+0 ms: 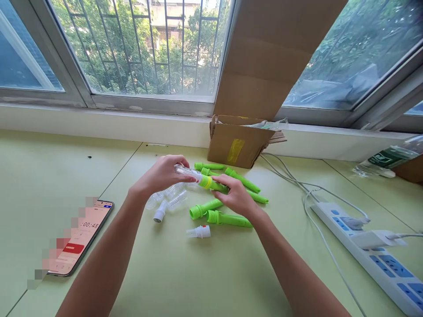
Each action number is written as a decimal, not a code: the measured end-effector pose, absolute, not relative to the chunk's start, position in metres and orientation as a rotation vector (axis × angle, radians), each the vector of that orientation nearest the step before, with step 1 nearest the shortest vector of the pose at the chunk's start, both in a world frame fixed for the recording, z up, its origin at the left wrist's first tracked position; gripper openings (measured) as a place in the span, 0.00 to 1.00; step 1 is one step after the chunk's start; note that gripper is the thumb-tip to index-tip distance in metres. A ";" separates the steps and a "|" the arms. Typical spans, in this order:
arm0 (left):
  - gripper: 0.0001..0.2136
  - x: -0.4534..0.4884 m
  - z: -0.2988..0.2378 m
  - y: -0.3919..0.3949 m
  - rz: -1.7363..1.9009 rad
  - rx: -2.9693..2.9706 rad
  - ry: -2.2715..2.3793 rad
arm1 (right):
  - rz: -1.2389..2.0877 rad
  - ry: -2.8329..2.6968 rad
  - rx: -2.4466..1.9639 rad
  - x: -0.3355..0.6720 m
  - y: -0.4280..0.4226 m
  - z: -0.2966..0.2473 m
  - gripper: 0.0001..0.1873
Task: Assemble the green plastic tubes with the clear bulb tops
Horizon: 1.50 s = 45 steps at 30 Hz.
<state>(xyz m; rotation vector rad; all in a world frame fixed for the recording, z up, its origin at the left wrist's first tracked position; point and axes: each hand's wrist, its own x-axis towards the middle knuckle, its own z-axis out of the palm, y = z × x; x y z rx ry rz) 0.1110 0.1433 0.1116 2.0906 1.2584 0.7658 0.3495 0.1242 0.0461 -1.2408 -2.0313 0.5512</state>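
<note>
Down at the near edge of the pale green table (205,281), a phone (79,237) lies face up on the left with a timer on its screen. On the right lies a white power strip (373,255) with blue sockets, a plug seated in it and grey cables (310,189) trailing away. Both bare forearms reach in from the bottom toward the middle of the table.

Just past them a small capped piece (200,232), clear with a white end, lies alone. Behind it two loose green tubes (228,219) with ribbed ends rest close under the right hand. Left of these, below the left hand, a few clear plastic pieces (167,202) sit in a loose pile, one with a white end.

The left hand (161,176) is closed narrowly, thumb and fingertips pinching a clear tube (187,171) that is held nearly level above the table. The right hand (236,196) is wrapped round a green tube (214,185). Its ribbed yellow-green collar meets the end of the clear tube between the two hands. Whether the two are joined or only touching I cannot tell.

Beyond the hands, further green tubes (243,179) lie scattered on the table. Behind them an open cardboard box (236,141) stands against the white ledge. Far right, a plastic bottle (386,158) lies on its side. A tall cardboard sheet (274,57) leans up between the panes of the barred window (148,48), with trees outside.
</note>
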 end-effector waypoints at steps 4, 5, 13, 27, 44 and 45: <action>0.16 0.127 0.106 0.142 0.834 2.005 1.166 | 0.544 -2.079 -1.187 0.346 0.119 0.052 0.20; 0.16 0.130 0.104 0.142 0.847 1.977 1.165 | 0.541 -2.077 -1.178 0.346 0.118 0.053 0.20; 0.15 0.129 0.088 0.151 0.899 1.809 1.387 | 0.402 -2.028 -1.241 0.347 0.119 0.053 0.13; 0.18 0.128 0.091 0.153 1.017 1.521 0.949 | 0.474 -2.001 -1.244 0.356 0.121 0.057 0.18; 0.17 0.116 0.091 0.161 1.092 1.428 0.926 | 0.872 -1.657 -1.243 0.367 0.124 0.065 0.26; 0.17 0.116 0.091 0.161 1.101 1.412 0.921 | 0.906 -1.628 -1.218 0.367 0.124 0.065 0.25</action>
